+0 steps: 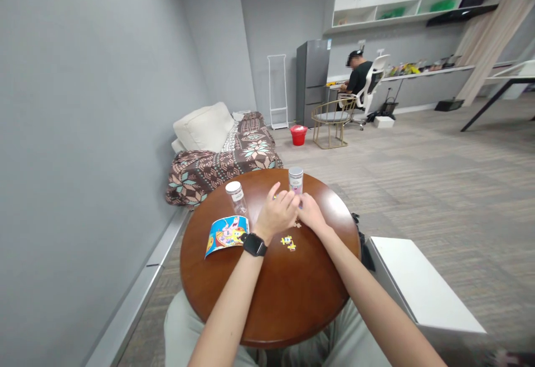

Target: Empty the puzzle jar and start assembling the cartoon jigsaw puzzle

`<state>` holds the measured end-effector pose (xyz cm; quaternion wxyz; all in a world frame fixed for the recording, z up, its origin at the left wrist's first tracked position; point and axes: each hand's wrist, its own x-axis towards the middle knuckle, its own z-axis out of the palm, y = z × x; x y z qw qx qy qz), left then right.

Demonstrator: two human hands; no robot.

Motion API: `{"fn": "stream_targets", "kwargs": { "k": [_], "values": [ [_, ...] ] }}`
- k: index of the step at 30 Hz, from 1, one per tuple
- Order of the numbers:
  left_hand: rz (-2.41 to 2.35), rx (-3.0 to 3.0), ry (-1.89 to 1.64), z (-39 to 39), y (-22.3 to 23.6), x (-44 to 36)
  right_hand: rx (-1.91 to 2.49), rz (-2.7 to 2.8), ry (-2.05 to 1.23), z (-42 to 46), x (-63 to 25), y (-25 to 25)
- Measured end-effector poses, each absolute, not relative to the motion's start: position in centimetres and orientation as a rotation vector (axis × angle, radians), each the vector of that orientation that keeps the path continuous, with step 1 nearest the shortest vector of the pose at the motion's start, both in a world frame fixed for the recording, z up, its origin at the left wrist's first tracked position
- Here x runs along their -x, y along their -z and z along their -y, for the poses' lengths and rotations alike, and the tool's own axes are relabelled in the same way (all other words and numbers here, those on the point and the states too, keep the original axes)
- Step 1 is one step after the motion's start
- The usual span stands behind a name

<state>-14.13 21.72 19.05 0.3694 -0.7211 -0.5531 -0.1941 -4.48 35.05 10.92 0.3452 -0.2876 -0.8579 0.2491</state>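
My left hand [278, 214], with a black watch on the wrist, and my right hand [310, 214] meet over the far half of a round brown wooden table [271, 294]. The fingers of both are pinched together, touching, around something too small to name. A few joined puzzle pieces [288, 242] lie just in front of the hands. A colourful cartoon picture card [226, 233] lies to the left. A clear tube with a white cap [237, 196] stands behind the card. A second tube with a silver cap [296, 180] stands right behind my fingers.
A white box-like surface [422, 286] sits at the table's right. Behind the table stands a sofa with a patterned blanket [228, 158] against the grey wall. Farther off are a red bucket [298, 135], a gold chair [333, 122] and a person seated at a desk [359, 74].
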Motion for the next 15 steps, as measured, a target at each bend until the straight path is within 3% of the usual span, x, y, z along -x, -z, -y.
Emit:
{"fn": "stream_targets", "kwargs": {
  "k": [6, 15],
  "values": [
    [1.973, 1.654, 0.325, -22.0, -16.3, 15.0, 0.932, 2.077, -0.579, -35.6, 4.4, -10.8],
    [2.552, 1.508, 0.410, -21.3, -14.6, 15.0, 1.044, 2.112, -0.615, -36.7, 4.0, -9.5]
  ]
}}
